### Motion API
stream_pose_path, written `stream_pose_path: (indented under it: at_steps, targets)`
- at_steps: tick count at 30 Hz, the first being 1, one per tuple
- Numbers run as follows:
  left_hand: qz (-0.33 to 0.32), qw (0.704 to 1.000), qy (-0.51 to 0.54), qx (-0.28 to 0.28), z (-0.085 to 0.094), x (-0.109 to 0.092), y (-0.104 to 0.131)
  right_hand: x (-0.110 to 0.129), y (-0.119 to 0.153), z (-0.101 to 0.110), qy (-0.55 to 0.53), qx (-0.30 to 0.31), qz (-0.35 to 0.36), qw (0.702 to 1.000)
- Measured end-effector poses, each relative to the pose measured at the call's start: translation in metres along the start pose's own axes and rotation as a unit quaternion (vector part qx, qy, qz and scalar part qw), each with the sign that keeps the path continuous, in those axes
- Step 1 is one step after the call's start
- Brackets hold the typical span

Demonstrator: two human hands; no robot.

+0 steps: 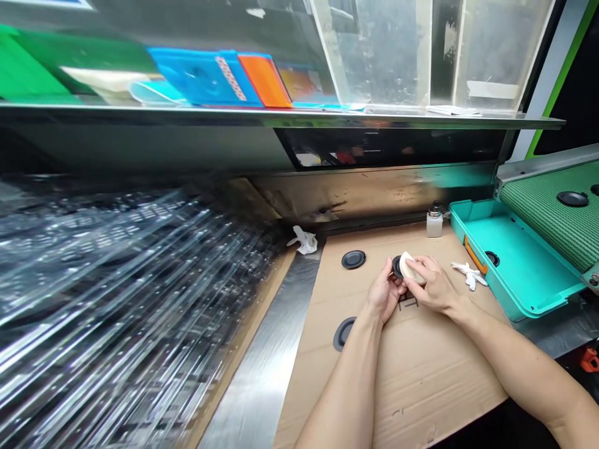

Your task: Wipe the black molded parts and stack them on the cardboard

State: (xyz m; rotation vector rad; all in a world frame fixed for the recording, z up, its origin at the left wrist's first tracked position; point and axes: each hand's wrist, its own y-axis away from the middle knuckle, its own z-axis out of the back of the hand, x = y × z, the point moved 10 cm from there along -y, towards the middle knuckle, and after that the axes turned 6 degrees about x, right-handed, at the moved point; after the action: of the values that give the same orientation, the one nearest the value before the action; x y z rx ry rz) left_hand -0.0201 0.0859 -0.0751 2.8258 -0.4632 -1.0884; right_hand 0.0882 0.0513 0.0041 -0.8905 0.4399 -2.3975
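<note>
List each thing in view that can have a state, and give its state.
Left hand: holding black disc
Right hand: holding white pad against disc
Bottle: upright
Teal tray: open-topped, black part inside
Cardboard: lying flat
White wad beyond metal strip: crumpled

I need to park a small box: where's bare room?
Bare: the brown cardboard sheet between the forearms; the teal plastic tray right of its black round part. Crowded: the left, heaped with glossy clear plastic; around the left hand and right hand, between black discs and a crumpled white scrap.
</note>
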Motion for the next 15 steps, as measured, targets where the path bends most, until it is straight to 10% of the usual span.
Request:
stream_pose_path:
  at_steps: [6,15]
  targets:
    - [0.034,0.998,0.054,0.005,-0.008,0.012,0.001,0.015,0.006,-0.024,0.036,0.04,-0.007,0.999]
    - [0.061,0.997,0.041,-0.003,-0.011,0.036,-0.004,-0.028,0.0,-0.008,0.128,0.025,-0.149,0.98]
